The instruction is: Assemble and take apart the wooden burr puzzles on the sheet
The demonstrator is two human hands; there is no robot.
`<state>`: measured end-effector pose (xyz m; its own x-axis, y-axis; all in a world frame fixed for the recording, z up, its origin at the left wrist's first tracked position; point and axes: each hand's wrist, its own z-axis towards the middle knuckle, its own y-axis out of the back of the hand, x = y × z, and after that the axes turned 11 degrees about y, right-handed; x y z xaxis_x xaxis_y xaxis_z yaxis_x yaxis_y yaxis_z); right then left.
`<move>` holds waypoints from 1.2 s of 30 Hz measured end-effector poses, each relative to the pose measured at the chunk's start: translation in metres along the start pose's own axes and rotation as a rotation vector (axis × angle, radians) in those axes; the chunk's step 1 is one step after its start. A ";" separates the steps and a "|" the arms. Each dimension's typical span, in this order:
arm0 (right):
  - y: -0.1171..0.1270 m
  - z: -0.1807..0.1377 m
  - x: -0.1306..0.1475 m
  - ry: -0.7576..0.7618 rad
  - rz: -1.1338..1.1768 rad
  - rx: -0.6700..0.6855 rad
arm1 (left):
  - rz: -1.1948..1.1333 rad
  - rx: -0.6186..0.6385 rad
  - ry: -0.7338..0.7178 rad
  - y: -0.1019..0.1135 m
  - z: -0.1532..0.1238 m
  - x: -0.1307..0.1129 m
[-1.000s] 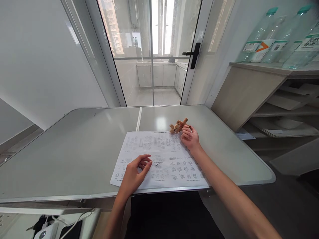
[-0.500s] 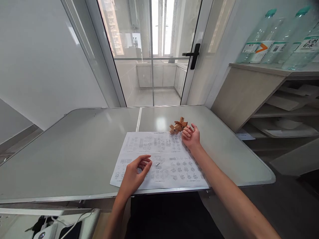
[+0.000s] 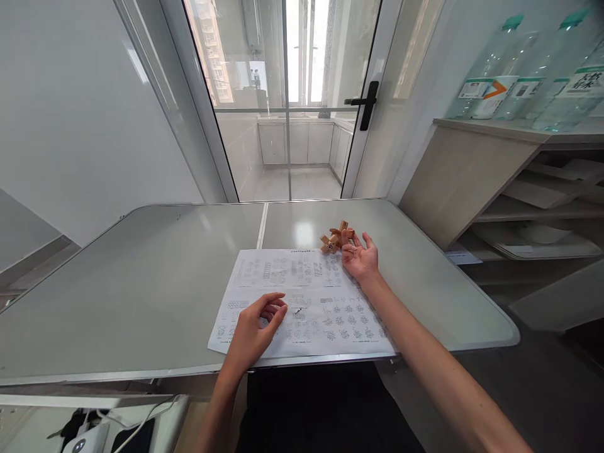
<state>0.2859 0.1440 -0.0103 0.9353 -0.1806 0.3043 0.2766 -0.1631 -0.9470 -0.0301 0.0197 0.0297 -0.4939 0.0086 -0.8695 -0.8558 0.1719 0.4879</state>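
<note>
A printed sheet of paper [image 3: 306, 277] with rows of small diagrams lies on the table. On its lower left part rests my left hand [image 3: 261, 321], loosely curled, with a gap between thumb and fingers and nothing held. My right hand [image 3: 360, 257] is at the sheet's upper right corner, palm up and fingers spread. Its fingertips reach the small pile of brown wooden puzzle pieces [image 3: 331, 243]; whether they touch is too small to tell. The pieces are notched and lie jumbled, partly hidden behind the fingers.
The grey table [image 3: 141, 283] has a metal-trimmed front edge. Beyond it stands a glass door with a black handle [image 3: 368, 104]. Plastic bottles [image 3: 495, 82] stand on a shelf unit [image 3: 486, 170] at right. Cables and a white device [image 3: 87, 440] lie at lower left.
My right hand's fingers have uncurled and spread toward the wooden pieces. My left hand has stayed in place on the sheet.
</note>
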 end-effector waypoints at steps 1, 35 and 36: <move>0.002 0.001 0.000 0.001 -0.007 0.015 | 0.004 -0.001 -0.001 0.000 0.000 0.000; -0.009 -0.023 -0.019 -0.070 -0.396 0.339 | 0.005 -0.001 0.001 0.000 0.000 -0.001; -0.011 -0.026 -0.023 -0.100 -0.428 0.378 | 0.005 0.000 0.000 0.000 0.000 -0.001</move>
<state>0.2556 0.1251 -0.0041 0.7342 -0.0795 0.6743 0.6771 0.1595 -0.7184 -0.0300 0.0196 0.0305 -0.4983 0.0094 -0.8669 -0.8533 0.1717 0.4923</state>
